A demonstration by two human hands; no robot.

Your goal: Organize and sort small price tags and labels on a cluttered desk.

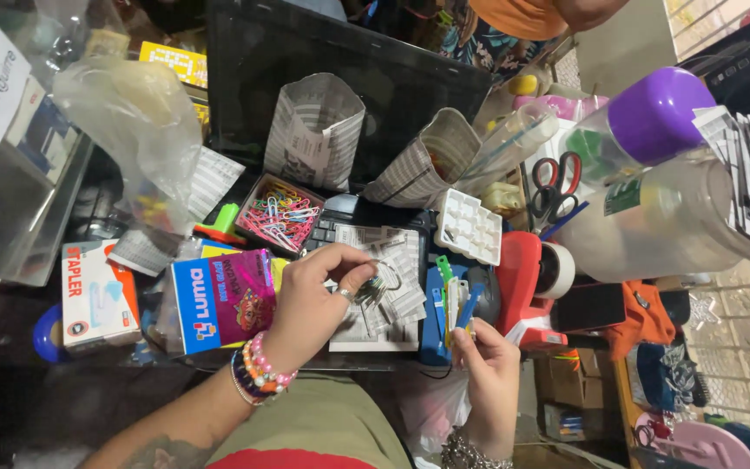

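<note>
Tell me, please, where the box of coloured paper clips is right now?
In the head view, the box of coloured paper clips sits left of centre, just above the left hand, below the folded newspaper cone and beside the white tray.

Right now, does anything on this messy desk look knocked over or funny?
Yes. Two clear jars lie on their sides at the right: a big plastic one and a purple-lidded one. The box of coloured paper clips sits open and crooked.

stapler box (97, 295), white-orange, far left | blue-pink packet (223, 300), beside it | dark laptop screen (349, 65), behind
</note>
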